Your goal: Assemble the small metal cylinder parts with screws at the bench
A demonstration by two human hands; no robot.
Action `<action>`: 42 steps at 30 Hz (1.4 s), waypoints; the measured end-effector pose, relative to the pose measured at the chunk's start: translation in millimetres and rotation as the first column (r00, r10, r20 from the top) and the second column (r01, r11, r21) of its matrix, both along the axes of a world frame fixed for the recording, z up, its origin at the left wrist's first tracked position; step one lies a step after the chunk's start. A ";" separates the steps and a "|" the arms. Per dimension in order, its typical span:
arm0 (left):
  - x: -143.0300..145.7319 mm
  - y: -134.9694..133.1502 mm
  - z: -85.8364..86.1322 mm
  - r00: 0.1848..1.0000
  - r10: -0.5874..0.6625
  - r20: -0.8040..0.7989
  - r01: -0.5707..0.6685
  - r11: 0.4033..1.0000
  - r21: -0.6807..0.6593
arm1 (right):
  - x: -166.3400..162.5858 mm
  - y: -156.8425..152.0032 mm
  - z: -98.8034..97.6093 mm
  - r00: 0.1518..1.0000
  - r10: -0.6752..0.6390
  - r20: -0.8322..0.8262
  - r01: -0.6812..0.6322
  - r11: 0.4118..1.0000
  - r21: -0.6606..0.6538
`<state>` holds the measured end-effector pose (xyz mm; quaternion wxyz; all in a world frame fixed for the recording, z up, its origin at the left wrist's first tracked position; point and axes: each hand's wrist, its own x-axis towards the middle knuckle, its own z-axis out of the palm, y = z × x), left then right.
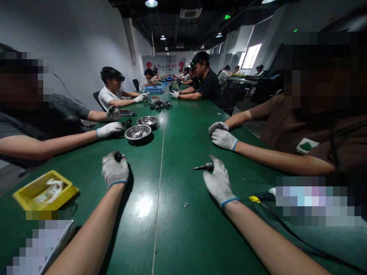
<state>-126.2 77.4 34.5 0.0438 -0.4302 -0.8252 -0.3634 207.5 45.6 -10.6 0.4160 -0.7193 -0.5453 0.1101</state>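
Observation:
My right hand (218,179), in a white knit glove with a blue cuff, grips a short dark cylindrical tool (204,167) with a thin pointed tip. The tip points left, over the green table (177,236). Similarly gloved, my left hand (115,169) is closed around a small dark part with a shiny metal edge (119,155); the fingers hide most of it. Two small metal rings (186,205) lie on the table between my forearms, nearer the right one. Beyond my left hand stands a steel bowl (138,137) with small metal pieces inside.
A second steel bowl (147,121) stands behind the first. At the left are a yellow bin (21,196) and a blurred-out flat device (43,248). Co-workers' gloved hands rest at both sides. A black cable (282,223) runs at the right; dark parts (161,105) are piled farther back.

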 end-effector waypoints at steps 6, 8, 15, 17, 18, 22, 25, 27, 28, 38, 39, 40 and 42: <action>-13.9 2.1 -1.7 0.998 -0.022 -0.052 0.012 0.984 -0.177 | 0.9 -6.7 8.9 0.985 0.093 0.147 -0.079 0.992 -0.100; -13.6 2.5 -1.4 0.999 -0.030 -0.039 0.023 0.983 -0.184 | -0.6 -9.2 9.0 0.974 0.101 0.201 -0.084 0.992 -0.094; -16.3 3.4 -2.9 0.999 -0.035 -0.006 0.034 0.984 -0.175 | -2.2 -8.5 1.2 0.956 0.126 0.263 -0.133 0.991 0.008; -16.0 3.3 -5.3 0.997 -0.037 -0.062 0.028 0.991 -0.131 | -2.1 -6.9 -1.1 0.963 0.151 0.224 -0.169 0.983 0.067; -15.0 2.8 -6.3 0.993 -0.042 -0.108 0.030 0.994 -0.107 | -2.3 -6.4 -1.9 0.965 0.170 0.199 -0.193 0.976 0.104; -5.9 -0.7 -6.6 0.939 -0.135 -0.317 0.121 0.991 -0.062 | -4.4 -7.3 -1.5 0.956 0.274 0.101 -0.291 0.926 0.240; 5.9 -3.9 -2.7 0.877 -0.261 -0.405 0.267 0.963 -0.042 | -6.1 -8.9 0.8 0.937 0.347 0.034 -0.343 0.903 0.258; 16.9 -6.6 0.4 0.802 -0.408 -0.435 0.428 0.902 -0.057 | -7.5 -9.3 1.9 0.927 0.373 -0.042 -0.349 0.896 0.274; 23.7 -8.5 1.8 0.746 -0.499 -0.441 0.521 0.850 -0.080 | -8.5 -9.3 2.1 0.919 0.383 -0.094 -0.343 0.893 0.292; 99.4 -44.9 10.8 0.322 -0.935 0.146 0.883 0.242 -0.402 | -13.5 -12.0 3.4 0.883 0.378 -0.279 -0.221 0.859 0.463; 102.4 -46.9 11.7 0.308 -0.930 0.201 0.893 0.210 -0.398 | -13.1 -13.2 5.2 0.897 0.372 -0.237 -0.232 0.855 0.464; 104.3 -48.3 12.4 0.292 -0.925 0.243 0.902 0.181 -0.393 | -12.8 -14.5 7.3 0.906 0.376 -0.194 -0.251 0.847 0.469; 105.9 -49.4 13.4 0.242 -0.919 0.312 0.918 0.113 -0.381 | -12.8 -17.2 11.1 0.910 0.396 -0.119 -0.295 0.823 0.485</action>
